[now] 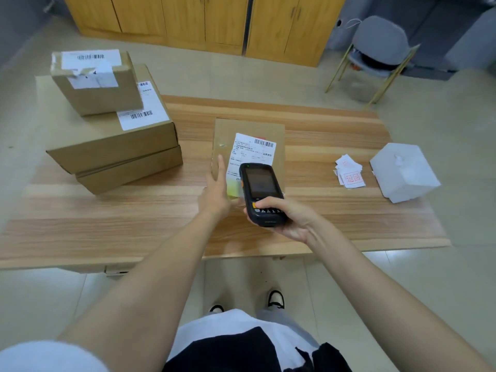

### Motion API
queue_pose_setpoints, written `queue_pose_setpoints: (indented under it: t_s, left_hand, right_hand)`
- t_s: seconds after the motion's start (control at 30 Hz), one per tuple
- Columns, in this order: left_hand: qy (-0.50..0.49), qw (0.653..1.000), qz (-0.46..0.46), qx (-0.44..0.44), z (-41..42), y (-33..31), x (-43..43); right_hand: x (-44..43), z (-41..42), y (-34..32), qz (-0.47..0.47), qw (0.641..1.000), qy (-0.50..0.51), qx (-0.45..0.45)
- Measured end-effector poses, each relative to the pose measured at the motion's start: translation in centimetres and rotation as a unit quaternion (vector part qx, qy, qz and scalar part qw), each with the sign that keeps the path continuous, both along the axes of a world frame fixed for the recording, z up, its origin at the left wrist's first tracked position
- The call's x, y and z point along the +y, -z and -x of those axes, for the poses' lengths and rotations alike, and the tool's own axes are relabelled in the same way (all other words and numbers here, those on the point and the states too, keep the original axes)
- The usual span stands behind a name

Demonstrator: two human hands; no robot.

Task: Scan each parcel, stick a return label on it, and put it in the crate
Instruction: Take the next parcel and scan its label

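Cardboard parcel (pixel 271 130): left hand (pixel 218 187) against edge, right hand (pixel 294 218) grips scanner (pixel 261 187) above.

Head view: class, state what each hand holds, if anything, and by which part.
The right hand holds the scanner by its lower keypad end. The left hand holds nothing; its fingers touch the flat parcel at its left edge.

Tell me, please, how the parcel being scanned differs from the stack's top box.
The scanned parcel lies flat on the table; the top box sits on two other boxes. The scanned parcel is thin, the top box blocky. The left hand touches the scanned parcel; nothing touches the top box. Both are brown cardboard with barcode labels.
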State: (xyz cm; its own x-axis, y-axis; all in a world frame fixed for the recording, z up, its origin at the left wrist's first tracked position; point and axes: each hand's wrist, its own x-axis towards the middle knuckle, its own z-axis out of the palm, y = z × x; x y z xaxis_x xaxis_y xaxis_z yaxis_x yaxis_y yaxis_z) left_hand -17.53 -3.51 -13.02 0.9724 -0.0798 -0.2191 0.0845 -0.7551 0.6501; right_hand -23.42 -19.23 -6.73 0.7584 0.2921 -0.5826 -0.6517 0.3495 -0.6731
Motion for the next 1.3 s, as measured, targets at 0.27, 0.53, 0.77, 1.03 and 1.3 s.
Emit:
queue_pose_setpoints:
  t_s: [0.27, 0.53, 0.77, 1.03, 1.3]
  left_hand:
    - [-0.037, 0.999, -0.005, -0.037, 1.2, 0.4, -1.7]
    - [-0.061, 0.995, 0.009, -0.085, 1.6, 1.7, -3.9]
    - [-0.068, 0.994, 0.007, -0.09, 0.4, 2.2, -4.6]
    - [-0.093, 0.991, 0.01, -0.098, -0.2, 2.8, -5.7]
    - [-0.096, 0.99, 0.034, -0.101, -0.5, 3.0, -6.1]
  right_hand:
    - [0.3, 1.6, 0.1, 0.05, 0.998, 0.025, 0.018]
    - [-1.0, 2.5, 0.9, 0.094, 0.996, 0.006, 0.004]
    - [-1.4, 2.8, 2.1, 0.091, 0.996, -0.009, -0.007]
    - [-2.4, 2.9, 2.7, 0.075, 0.997, -0.006, -0.013]
    - [-3.4, 2.5, 2.8, 0.055, 0.998, 0.017, -0.011]
